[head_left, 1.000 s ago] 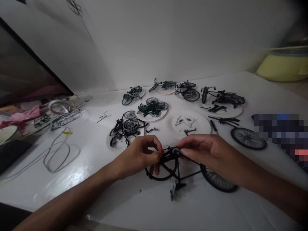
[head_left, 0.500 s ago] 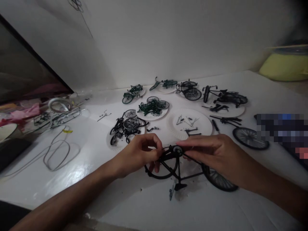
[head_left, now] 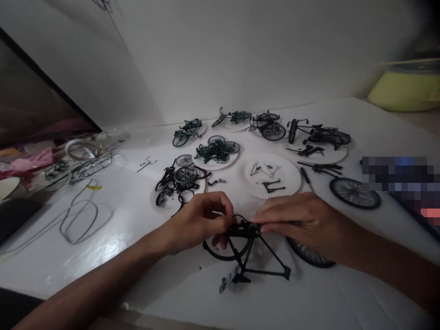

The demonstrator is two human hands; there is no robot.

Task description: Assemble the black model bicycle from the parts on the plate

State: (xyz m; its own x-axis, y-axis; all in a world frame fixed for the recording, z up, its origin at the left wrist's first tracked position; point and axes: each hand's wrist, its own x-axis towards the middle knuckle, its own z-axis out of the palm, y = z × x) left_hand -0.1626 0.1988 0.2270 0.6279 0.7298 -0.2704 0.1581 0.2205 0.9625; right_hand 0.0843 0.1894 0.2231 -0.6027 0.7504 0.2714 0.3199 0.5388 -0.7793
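A black model bicycle frame [head_left: 263, 272] is held upside down over the near middle of the table, its saddle [head_left: 242, 278] pointing down. My left hand [head_left: 206, 222] is closed on its rear part, with a wheel [head_left: 223, 257] below those fingers. My right hand [head_left: 295, 217] pinches at the pedal-axle end of the frame, where a small round part [head_left: 255, 228] shows. Whatever else lies between its fingertips is hidden. A loose spoked wheel [head_left: 309, 253] rests on the table, partly behind my right hand. A grey part [head_left: 228, 279] hangs beside the saddle.
Paper plates bear silvery parts [head_left: 271, 170], black bicycle parts [head_left: 185, 175] and green bicycle parts [head_left: 216, 151]. Several model bicycles [head_left: 270, 126] stand at the back. A screwdriver [head_left: 307, 178] and a front fork with wheel [head_left: 355, 192] lie right; a looped cable [head_left: 79, 220] lies left.
The frame has turned in my hands: its free front end has swung left and down, away from the loose wheel, and the saddle has shifted left. Both hands keep their grip.
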